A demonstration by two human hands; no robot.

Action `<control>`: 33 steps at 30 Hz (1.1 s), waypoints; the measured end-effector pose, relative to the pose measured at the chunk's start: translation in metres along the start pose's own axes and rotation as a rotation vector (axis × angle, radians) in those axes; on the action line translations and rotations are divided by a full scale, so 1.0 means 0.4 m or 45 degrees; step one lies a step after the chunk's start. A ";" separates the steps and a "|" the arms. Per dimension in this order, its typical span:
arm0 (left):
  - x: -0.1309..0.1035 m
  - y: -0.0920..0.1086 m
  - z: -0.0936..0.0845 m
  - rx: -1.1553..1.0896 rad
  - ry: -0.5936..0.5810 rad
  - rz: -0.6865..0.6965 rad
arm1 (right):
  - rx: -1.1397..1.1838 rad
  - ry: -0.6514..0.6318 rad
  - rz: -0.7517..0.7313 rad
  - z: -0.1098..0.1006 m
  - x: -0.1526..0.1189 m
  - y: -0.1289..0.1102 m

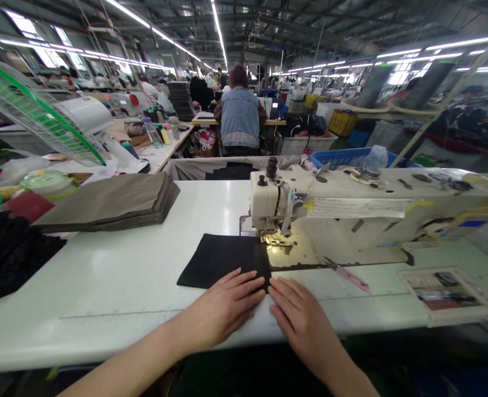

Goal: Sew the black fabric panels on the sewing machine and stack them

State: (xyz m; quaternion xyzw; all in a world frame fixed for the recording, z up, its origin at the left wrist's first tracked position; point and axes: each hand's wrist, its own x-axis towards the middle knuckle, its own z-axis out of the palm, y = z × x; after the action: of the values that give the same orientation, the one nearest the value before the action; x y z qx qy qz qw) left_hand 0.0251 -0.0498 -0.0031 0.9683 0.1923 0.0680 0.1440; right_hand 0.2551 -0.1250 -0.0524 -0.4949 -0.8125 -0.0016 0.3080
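Observation:
A black fabric piece [227,258] lies flat on the pale table, its right edge under the needle area of the sewing machine [271,201]. My left hand [237,300] rests palm down on the fabric's lower right part, fingers stretched out. Beside it, my right hand [295,306] lies with extended fingers, the fingertips touching the fabric's right edge near its lower corner. A small lamp lights the presser foot [279,241] at the cloth's upper right corner. Pink-handled thread snips [347,274] lie to the right of my right hand.
A stack of grey-brown fabric pieces [111,204] sits at the left, beside dark bunched cloth [10,253]. A fan [82,118] stands behind the stack. A tray [452,295] with small items is set in the table's right side. A person [239,116] sits ahead, facing away.

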 end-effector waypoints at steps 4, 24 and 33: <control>0.004 -0.007 -0.008 0.000 -0.002 -0.041 | -0.004 -0.017 -0.015 -0.006 0.024 0.010; 0.129 -0.204 -0.055 -0.002 0.104 -0.087 | -0.193 -0.049 0.206 0.038 0.205 0.091; 0.125 -0.206 -0.038 0.050 0.142 -0.161 | -0.026 0.071 0.183 0.057 0.124 0.068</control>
State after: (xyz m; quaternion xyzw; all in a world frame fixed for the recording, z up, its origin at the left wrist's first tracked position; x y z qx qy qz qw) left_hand 0.0389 0.0464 -0.0100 0.9516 0.2620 0.1088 0.1183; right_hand 0.2497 -0.0642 -0.0542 -0.5549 -0.7658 -0.0015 0.3249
